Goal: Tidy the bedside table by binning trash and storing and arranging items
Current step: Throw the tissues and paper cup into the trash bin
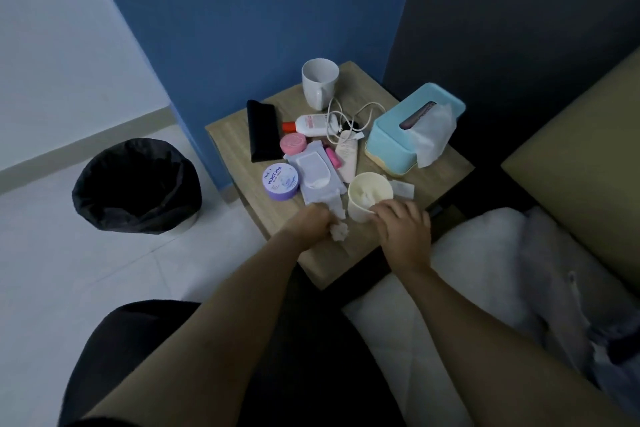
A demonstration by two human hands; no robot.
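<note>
The wooden bedside table (446, 163) is cluttered. My left hand (311, 220) is closed around a crumpled white tissue (338, 231) near the front edge. My right hand (403, 227) rests against the near side of a cream paper cup (369, 191) with a tissue wad inside. Behind them lie a lilac wipes pack (317, 175), a purple jar (280, 182), a pink round tin (293, 143), a white bottle with a red cap (308, 124), a pale tube (347, 156), a black case (263, 130), a white cable (349, 120), a white mug (319, 81) and a teal tissue box (408, 130).
A bin lined with a black bag (136, 185) stands on the tiled floor left of the table. A blue wall panel (242, 10) rises behind the table. The bed with white bedding (485, 270) lies to the right. A small white wrapper (403, 189) lies beside the cup.
</note>
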